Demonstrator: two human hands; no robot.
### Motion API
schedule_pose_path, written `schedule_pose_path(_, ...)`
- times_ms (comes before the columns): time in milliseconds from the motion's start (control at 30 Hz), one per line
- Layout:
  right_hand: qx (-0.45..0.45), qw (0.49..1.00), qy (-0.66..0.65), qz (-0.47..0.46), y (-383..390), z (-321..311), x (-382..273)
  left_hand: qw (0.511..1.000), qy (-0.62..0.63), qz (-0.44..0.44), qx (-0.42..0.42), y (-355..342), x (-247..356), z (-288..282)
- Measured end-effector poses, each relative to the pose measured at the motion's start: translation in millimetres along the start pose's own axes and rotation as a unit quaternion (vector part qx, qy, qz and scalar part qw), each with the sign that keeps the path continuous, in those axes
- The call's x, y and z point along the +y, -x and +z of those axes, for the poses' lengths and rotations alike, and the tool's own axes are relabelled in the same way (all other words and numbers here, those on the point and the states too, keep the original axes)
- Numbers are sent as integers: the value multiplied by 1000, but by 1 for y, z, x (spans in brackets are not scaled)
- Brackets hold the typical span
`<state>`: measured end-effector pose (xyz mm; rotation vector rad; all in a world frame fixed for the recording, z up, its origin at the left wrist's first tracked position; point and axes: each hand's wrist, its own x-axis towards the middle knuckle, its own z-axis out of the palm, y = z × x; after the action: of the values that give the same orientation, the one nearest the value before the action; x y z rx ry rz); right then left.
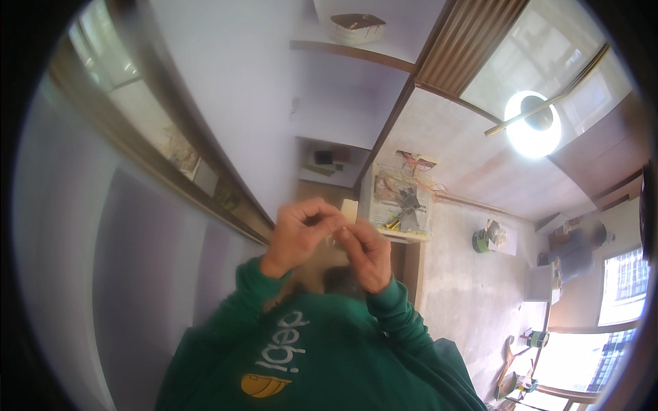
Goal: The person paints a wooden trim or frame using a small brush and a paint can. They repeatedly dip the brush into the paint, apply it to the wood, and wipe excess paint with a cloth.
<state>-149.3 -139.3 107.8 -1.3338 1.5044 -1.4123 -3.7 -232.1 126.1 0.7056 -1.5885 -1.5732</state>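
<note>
My left hand (298, 236) and my right hand (370, 257) meet in front of my chest, fingertips touching. On each, the thumb and fingers are pinched together. Whatever sits between the fingertips is too small to make out. Green sleeves cover both forearms. Just beyond my hands, a small pale block-like thing (349, 209) shows, partly hidden by my fingers. To the right of it, a newspaper-covered ledge (418, 218) holds grey and yellow tools (406, 214) and tangled wires (415, 164).
A tall pale panel (233, 89) rises on my left. Ahead, shelves (353, 56) hold a white container (358, 29) and a dark box (323, 157). To the right are a bright ring lamp (533, 125), a green tub (481, 240) and another person (576, 252).
</note>
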Motion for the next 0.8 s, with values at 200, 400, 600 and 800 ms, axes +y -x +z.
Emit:
schedule_pose_path(200,-11,985,-124,121,-32,-30,26,994,29,-54,-90,-53,-15,10)
schedule_pose_path(400,-19,979,-137,147,-83,-63,43,994,9,-34,-108,-116,-36,21)
schedule_pose_path(600,12,964,-199,174,-139,-115,53,991,44,-101,80,-167,-43,-7)
schedule_pose_path(800,48,958,-242,148,-169,-133,77,990,-81,-101,-55,-198,-93,-10)
